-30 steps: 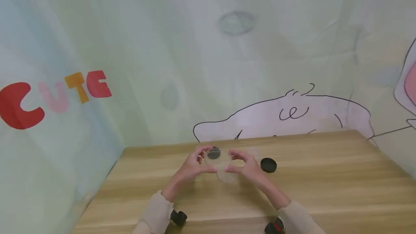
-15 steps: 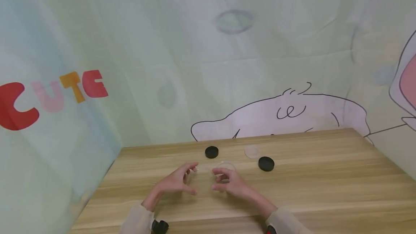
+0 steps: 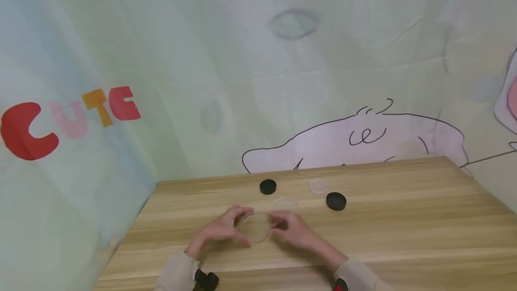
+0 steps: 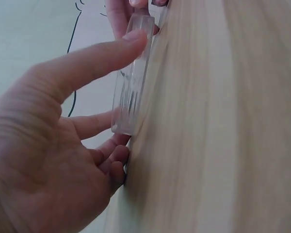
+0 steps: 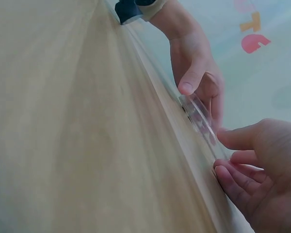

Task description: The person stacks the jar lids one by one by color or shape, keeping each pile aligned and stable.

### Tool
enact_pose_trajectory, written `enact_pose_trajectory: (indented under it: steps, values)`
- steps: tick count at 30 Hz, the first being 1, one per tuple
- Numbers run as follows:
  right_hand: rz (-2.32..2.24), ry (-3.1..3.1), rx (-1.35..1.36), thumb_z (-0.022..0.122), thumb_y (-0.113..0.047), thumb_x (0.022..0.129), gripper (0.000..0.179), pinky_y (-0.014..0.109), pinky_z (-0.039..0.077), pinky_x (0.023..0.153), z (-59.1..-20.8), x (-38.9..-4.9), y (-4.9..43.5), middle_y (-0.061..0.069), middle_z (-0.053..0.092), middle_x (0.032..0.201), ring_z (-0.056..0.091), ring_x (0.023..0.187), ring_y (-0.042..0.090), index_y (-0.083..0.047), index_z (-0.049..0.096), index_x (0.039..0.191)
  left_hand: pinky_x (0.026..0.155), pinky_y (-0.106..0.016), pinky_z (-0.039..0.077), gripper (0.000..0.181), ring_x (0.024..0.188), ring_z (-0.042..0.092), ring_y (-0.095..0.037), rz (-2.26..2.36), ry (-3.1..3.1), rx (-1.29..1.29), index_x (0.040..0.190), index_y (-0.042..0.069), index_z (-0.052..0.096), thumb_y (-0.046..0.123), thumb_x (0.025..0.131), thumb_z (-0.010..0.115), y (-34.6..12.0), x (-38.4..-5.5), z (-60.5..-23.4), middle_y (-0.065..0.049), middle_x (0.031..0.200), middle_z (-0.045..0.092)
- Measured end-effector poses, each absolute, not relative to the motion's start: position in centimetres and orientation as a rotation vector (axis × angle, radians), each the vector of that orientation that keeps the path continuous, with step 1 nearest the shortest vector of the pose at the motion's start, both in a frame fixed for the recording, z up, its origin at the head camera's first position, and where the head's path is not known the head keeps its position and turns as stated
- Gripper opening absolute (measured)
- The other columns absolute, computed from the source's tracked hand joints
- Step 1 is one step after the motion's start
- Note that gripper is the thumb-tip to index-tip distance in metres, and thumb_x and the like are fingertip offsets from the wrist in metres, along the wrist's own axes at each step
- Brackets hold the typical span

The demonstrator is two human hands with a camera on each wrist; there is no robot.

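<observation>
A clear, shallow round dish (image 3: 255,228) lies flat between my two hands, on or just over the wooden table. My left hand (image 3: 223,227) grips its left edge, thumb at the near side and fingers round the far side. From the right, my right hand (image 3: 295,230) pinches the opposite edge between thumb and fingers. Seen edge-on in the left wrist view, the dish (image 4: 132,80) has a thick transparent side wall. Just beyond my right fingers sits another clear round piece (image 3: 286,204), partly hidden by that hand.
Behind the hands stand a black round cap-like piece (image 3: 268,187) and a second black round piece (image 3: 336,201) with a raised rim. A clear disc (image 3: 317,186) lies between them. The wooden table (image 3: 404,228) meets a printed cloth backdrop (image 3: 194,80) at the back.
Both hands have come nearer and lower with the clear dish, leaving the left black piece and a clear round piece behind in view. Since half a second ago the fingers stay at its edges.
</observation>
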State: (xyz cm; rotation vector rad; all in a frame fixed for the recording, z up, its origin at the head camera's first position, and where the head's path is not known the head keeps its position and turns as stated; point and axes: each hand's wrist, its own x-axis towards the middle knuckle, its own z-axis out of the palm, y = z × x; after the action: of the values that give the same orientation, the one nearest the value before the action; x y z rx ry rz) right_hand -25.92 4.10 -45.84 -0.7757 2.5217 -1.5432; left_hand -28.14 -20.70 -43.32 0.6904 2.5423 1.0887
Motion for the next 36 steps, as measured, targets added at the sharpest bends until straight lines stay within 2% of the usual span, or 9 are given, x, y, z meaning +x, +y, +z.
enact_pose_trajectory:
  steps: [5, 8, 14, 16, 19, 22, 25, 29, 36]
  values:
    - [-1.558, 2.529, -0.766, 0.07, -0.01, 0.086, 0.046, 0.021, 0.052, 0.059, -45.8, -26.2, 4.5, 0.017, 0.067, 0.102, 0.061, 0.076, 0.012, 0.008, 0.058, 0.127, 0.1, -0.043, 0.038, 0.085, 0.115, 0.043, -0.025, 1.089, 2.577, 0.681, 0.14, 0.003, 0.047, 0.022, 0.068, 0.088, -20.0, -28.4, -43.6, -0.012, 0.119, 0.047]
    - [-1.588, 2.522, -0.742, 0.07, -0.01, 0.086, 0.045, 0.019, 0.05, 0.058, -45.8, -26.2, 4.4, 0.018, 0.065, 0.109, 0.06, 0.079, 0.01, 0.006, 0.058, 0.127, 0.099, -0.045, 0.038, 0.088, 0.114, 0.041, -0.024, 1.065, 2.61, 0.667, 0.141, 0.003, 0.045, 0.024, 0.067, 0.088, -19.8, -28.2, -43.7, -0.012, 0.119, 0.046]
    - [-1.697, 2.597, -0.675, 0.07, -0.011, 0.088, 0.037, 0.019, 0.051, 0.068, -45.1, -26.6, 4.8, 0.019, 0.062, 0.124, 0.064, 0.095, 0.022, -0.001, 0.063, 0.123, 0.101, -0.055, 0.039, 0.103, 0.121, 0.041, -0.031, 1.13, 2.626, 0.604, 0.15, 0.005, 0.032, 0.032, 0.068, 0.088, -19.4, -28.2, -43.5, -0.018, 0.129, 0.043]
    - [-1.754, 2.634, -0.635, 0.069, -0.011, 0.088, 0.036, 0.024, 0.053, 0.073, -44.7, -27.0, 5.3, 0.018, 0.063, 0.124, 0.064, 0.099, 0.027, -0.001, 0.064, 0.123, 0.1, -0.056, 0.04, 0.102, 0.123, 0.041, -0.033, 1.182, 2.649, 0.58, 0.151, 0.007, 0.031, 0.036, 0.07, 0.086, -18.9, -28.4, -43.3, -0.019, 0.132, 0.042]
    - [-1.809, 2.69, -0.551, 0.07, -0.009, 0.088, 0.037, 0.034, 0.053, 0.088, -44.3, -27.7, 6.3, 0.016, 0.064, 0.126, 0.061, 0.11, 0.031, -0.003, 0.063, 0.124, 0.098, -0.054, 0.041, 0.094, 0.122, 0.042, -0.032, 1.252, 2.685, 0.595, 0.149, 0.009, 0.036, 0.041, 0.074, 0.083, -17.7, -28.7, -43.0, -0.018, 0.133, 0.045]
    - [-1.791, 2.704, -0.514, 0.07, -0.009, 0.087, 0.044, 0.048, 0.046, 0.101, -44.1, -28.3, 7.3, 0.017, 0.06, 0.134, 0.052, 0.125, 0.035, -0.002, 0.059, 0.13, 0.098, -0.05, 0.04, 0.087, 0.12, 0.042, -0.031, 1.291, 2.686, 0.663, 0.145, 0.006, 0.041, 0.039, 0.076, 0.082, -16.1, -29.3, -43.0, -0.017, 0.133, 0.048]
    - [-1.725, 2.685, -0.524, 0.072, -0.01, 0.086, 0.056, 0.055, 0.038, 0.108, -44.2, -28.8, 8.3, 0.02, 0.051, 0.144, 0.044, 0.134, 0.039, 0.0, 0.051, 0.137, 0.098, -0.049, 0.04, 0.083, 0.119, 0.044, -0.031, 1.29, 2.7, 0.718, 0.142, 0.001, 0.044, 0.035, 0.076, 0.082, -14.3, -29.8, -43.0, -0.018, 0.131, 0.051]
    - [-1.67, 2.616, -0.529, 0.074, -0.013, 0.084, 0.069, 0.059, 0.032, 0.11, -44.5, -29.3, 9.4, 0.023, 0.042, 0.149, 0.037, 0.138, 0.044, 0.002, 0.042, 0.144, 0.1, -0.049, 0.036, 0.08, 0.116, 0.047, -0.031, 1.206, 2.784, 0.745, 0.135, -0.001, 0.051, 0.033, 0.072, 0.086, -12.3, -30.5, -42.9, -0.016, 0.128, 0.056]
    - [-1.531, 2.526, -0.586, 0.078, -0.016, 0.08, 0.084, 0.06, 0.023, 0.115, -45.2, -29.7, 10.6, 0.032, 0.035, 0.151, 0.029, 0.143, 0.047, 0.012, 0.032, 0.145, 0.092, -0.041, 0.03, 0.081, 0.108, 0.049, -0.028, 1.022, 2.85, 0.769, 0.13, -0.004, 0.055, 0.033, 0.067, 0.089, -10.7, -31.1, -43.4, -0.014, 0.117, 0.059]
